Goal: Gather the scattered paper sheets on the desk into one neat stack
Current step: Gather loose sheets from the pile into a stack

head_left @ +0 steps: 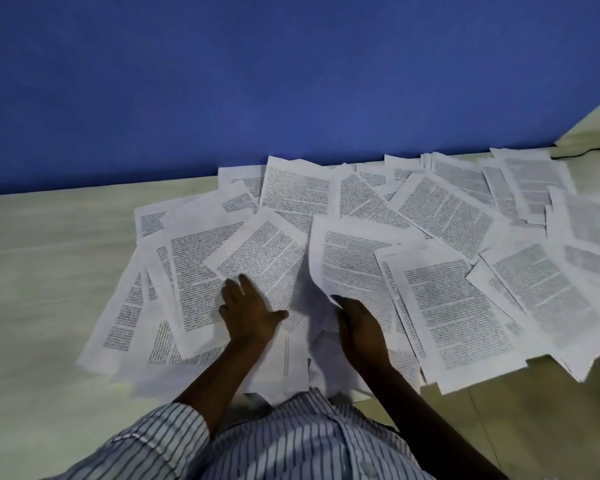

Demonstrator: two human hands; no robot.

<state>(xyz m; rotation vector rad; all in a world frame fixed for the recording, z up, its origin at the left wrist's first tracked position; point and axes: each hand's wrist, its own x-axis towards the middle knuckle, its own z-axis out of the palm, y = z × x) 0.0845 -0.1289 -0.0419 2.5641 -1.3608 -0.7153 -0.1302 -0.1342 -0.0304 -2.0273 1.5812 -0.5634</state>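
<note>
Task barely started, as we judge it: the paper sheets (444, 306) lie fanned out and overlapping over the middle and right of the pale tabletop (49, 271), from its near edge back to the blue wall (291, 81), at all angles, and no squared stack shows anywhere. Left grip (248, 315) lies flat, fingers spread and straight, pressing on the tilted sheet (267, 258) and the layers under it, left of centre. Right grip (359, 329) is just beside it to the right, fingertips at the near-left corner of the centre sheet (347, 268). That corner curls up off the pile, but motion blur hides the fingers, so we cannot tell if it pinches the paper or only touches it. Between the two there is a blurred white patch, probably blank or turned sheets, unclear. What is left is nearly everything: pull in the far and right-hand sheets, turn them one way, square the edges. Counts: two grips, one tabletop, one dark cable (582, 153) at the far right. For sheets we count roughly twenty with some face showing, and the true number is likely higher since many are buried. All that show a face are printed with text. The striped shirt (291, 438) fills the near edge of the view.
</note>
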